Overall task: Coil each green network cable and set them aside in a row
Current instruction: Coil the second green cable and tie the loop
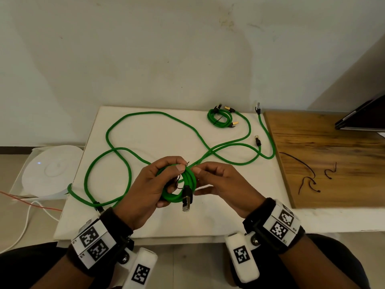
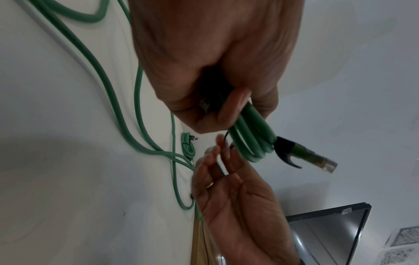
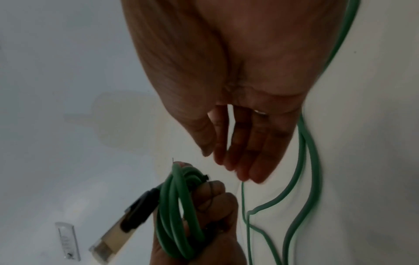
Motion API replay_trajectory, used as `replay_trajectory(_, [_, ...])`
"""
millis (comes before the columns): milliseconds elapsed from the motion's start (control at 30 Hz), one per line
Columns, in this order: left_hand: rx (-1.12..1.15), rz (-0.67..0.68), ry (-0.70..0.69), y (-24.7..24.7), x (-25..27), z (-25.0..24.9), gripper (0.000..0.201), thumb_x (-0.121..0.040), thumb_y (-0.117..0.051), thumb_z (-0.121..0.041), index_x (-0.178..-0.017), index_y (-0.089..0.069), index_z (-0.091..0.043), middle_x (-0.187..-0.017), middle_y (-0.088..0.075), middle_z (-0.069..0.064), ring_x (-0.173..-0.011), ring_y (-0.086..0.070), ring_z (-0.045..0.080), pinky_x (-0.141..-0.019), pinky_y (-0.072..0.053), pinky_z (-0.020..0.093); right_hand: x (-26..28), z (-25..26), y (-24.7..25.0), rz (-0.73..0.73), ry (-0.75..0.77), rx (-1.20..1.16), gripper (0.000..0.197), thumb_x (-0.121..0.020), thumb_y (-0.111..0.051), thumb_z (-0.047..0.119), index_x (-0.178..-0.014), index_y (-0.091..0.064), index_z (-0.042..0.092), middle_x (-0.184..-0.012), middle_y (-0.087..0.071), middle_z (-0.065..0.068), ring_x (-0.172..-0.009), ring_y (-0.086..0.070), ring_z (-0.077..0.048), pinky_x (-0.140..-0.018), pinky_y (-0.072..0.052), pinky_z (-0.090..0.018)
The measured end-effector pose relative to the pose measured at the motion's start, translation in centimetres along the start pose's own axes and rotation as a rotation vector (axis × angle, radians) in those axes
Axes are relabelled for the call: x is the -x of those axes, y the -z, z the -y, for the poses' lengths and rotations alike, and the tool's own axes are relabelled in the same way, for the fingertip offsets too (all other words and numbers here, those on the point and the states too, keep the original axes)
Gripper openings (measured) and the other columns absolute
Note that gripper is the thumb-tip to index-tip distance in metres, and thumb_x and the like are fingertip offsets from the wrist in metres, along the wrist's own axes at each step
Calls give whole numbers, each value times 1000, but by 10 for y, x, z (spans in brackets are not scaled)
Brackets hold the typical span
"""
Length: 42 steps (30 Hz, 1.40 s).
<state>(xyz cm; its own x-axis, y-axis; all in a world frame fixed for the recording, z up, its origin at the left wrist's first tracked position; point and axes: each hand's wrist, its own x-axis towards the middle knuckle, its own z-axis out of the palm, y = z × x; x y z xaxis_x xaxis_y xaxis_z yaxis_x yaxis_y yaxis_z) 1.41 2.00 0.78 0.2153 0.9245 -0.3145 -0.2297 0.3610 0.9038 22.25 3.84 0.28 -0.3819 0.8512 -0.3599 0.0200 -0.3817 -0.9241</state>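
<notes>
Green coil [image 1: 179, 187] in left hand [image 1: 145, 192], plug [image 1: 186, 200] downward.

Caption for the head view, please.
Left hand grips a coiled green cable; right hand works a thin tie at it.

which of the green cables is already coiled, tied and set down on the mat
The small coiled cable at the mat's far right, bound with a black tie. The coil in the left hand is off the mat; the long cables lie uncoiled.

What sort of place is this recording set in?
Probably an improvised indoor work spot at a plain wall, not a workshop: a white padded mat strewn with green network cables, a wooden board holding loose black ties, and a round white device beside it.
</notes>
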Motion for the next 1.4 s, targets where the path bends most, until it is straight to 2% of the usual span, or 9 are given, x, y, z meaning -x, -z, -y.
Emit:
replay_trajectory(67, [16, -1, -18, 1, -1, 0, 17, -93, -71, -32, -104, -72, -19, -73, -38, 15, -54, -37, 12, -44, -25, 21, 1, -2, -2, 53, -60, -22, 26, -102, -61, 23, -118, -71, 4, -111, -74, -20, -101, -70, -38, -91, -60, -44])
replay_trajectory(200, [43, -13, -24, 1, -1, -2, 23, -88, -65, -34, -104, -71, -19, -69, -38, 11, -54, -37, 12, -43, -26, 20, 2, -4, -7, 81, -21, -147, 21, -95, -66, 16, -110, -74, 3, -102, -73, -22, -88, -69, -29, -81, -59, -35])
replay_trajectory(333, [49, -13, -31, 0, 0, -3, 21, -89, -65, -34, -103, -71, -20, -68, -39, 11, -54, -36, 13, -42, -27, 20, 0, -1, -7, 79, 22, -246, 24, -92, -67, 14, -111, -74, 1, -107, -72, -24, -96, -69, -35, -86, -60, -40])
replay_trajectory(467, [64, -14, -25, -1, 1, -3, 19, -90, -64, -32, -103, -71, -20, -69, -38, 11, -54, -37, 12, -42, -27, 20, 0, -2, -5, 111, 55, -267, 22, -89, -67, 6, -109, -76, 4, -108, -75, -19, -100, -72, -32, -90, -59, -43])
replay_trajectory(533, [78, -17, -20, -1, 1, -5, 20, -87, -65, -33, -102, -71, -21, -68, -39, 10, -54, -37, 11, -41, -26, 20, 0, -2, -5, 69, 94, -257, 24, -85, -71, 4, -109, -75, 2, -106, -75, -21, -98, -72, -33, -88, -59, -42])
replay_trajectory(633, [92, -15, -11, -1, 1, -6, 21, -85, -66, -34, -102, -72, -22, -67, -39, 7, -55, -37, 12, -41, -24, 20, -2, 1, -7, -110, 194, -284, 26, -77, -76, 4, -104, -76, 3, -100, -75, -24, -93, -73, -31, -83, -60, -38])
replay_trajectory(767, [73, 17, 2, -3, 3, -6, 21, -85, -66, -33, -102, -73, -22, -66, -42, 4, -56, -39, 11, -42, -25, 21, -1, 8, -9, -259, 359, -227, 28, -75, -78, 2, -102, -74, 1, -95, -78, -21, -91, -76, -30, -82, -61, -38])
replay_trajectory(1000, [6, 47, 4, -8, 6, -6, 23, -85, -67, -35, -103, -73, -22, -64, -48, -2, -53, -41, 9, -43, -27, 22, 8, 12, -18, -278, 465, -128, 28, -80, -77, -9, -106, -74, 1, -95, -80, -14, -93, -78, -28, -83, -60, -29])
replay_trajectory(1400, [9, 31, 8, -8, 5, -7, 22, -86, -66, -33, -103, -73, -22, -64, -49, -4, -54, -42, 9, -43, -27, 21, 8, 15, -18, -275, 469, -115, 27, -80, -77, -8, -106, -74, 0, -95, -80, -14, -93, -78, -28, -83, -60, -30])
